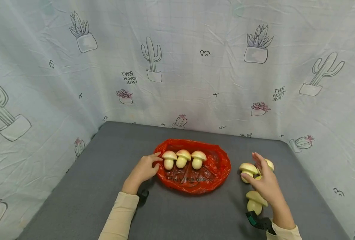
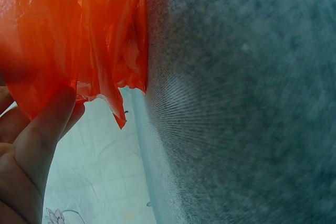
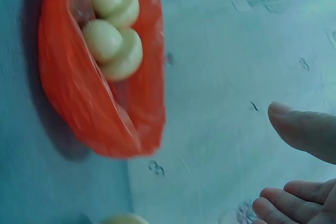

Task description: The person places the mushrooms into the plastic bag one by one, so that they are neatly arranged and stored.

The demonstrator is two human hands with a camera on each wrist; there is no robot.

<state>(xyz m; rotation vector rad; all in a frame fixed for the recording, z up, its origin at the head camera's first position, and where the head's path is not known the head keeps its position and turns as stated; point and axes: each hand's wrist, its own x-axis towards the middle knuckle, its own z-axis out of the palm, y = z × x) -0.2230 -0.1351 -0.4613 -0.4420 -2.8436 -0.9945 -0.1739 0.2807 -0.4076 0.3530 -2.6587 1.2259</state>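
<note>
A red plastic bag (image 1: 192, 190) lies spread on the grey table, its rim rolled wide around three toy mushrooms (image 1: 183, 158) standing in a row near its back. At the bag's left edge, my left hand (image 1: 142, 170) pinches the thin plastic between thumb and fingers, as the left wrist view shows with the bag's edge (image 2: 100, 72). Over on the right, my right hand (image 1: 267, 186) hovers over several loose mushrooms (image 1: 248, 168), its thumb and fingers spread apart with nothing between them. It partly hides the mushrooms behind it. Another mushroom (image 1: 254, 202) lies nearer, beside the wrist.
The grey table (image 1: 111, 150) runs back to a white cloth (image 1: 183, 66) printed with cacti, which also hangs along both sides. A black strap with a camera (image 1: 258, 221) sits on the right wrist, and another (image 1: 143, 196) on the left.
</note>
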